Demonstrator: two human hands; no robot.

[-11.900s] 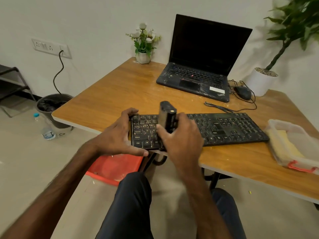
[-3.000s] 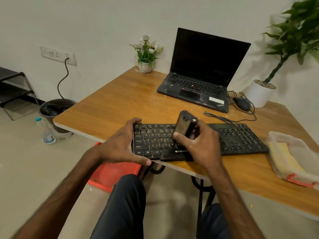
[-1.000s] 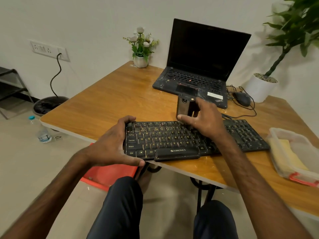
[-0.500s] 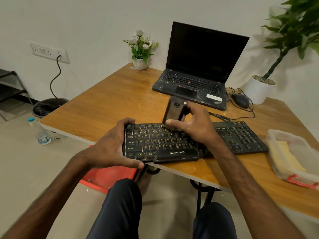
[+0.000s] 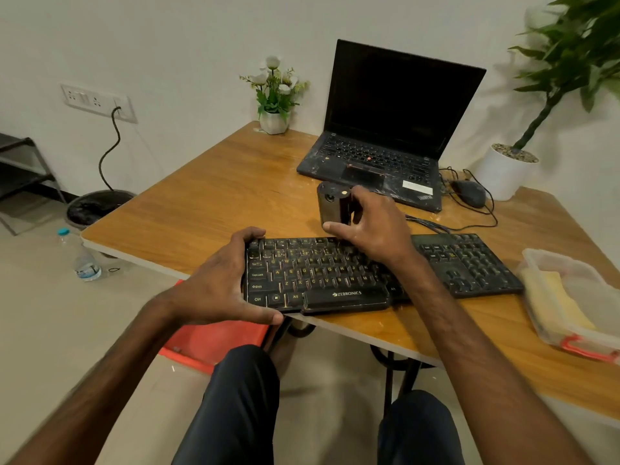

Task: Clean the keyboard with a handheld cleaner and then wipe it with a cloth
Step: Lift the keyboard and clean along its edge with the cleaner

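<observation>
Left hand (image 5: 218,290) clamps the left end of the black keyboard (image 5: 335,280) at the worktop (image 5: 208,203) near edge. Right hand (image 5: 372,226), fingers closed around it, holds the dark handheld cleaner (image 5: 330,209) upright at the keyboard's far edge (yellow cloth (image 5: 553,303) lies in a clear box (image 5: 583,347), right).

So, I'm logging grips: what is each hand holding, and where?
Right hand grips the handheld cleaner around its lower body. Left hand clasps the keyboard by its left end.
</observation>
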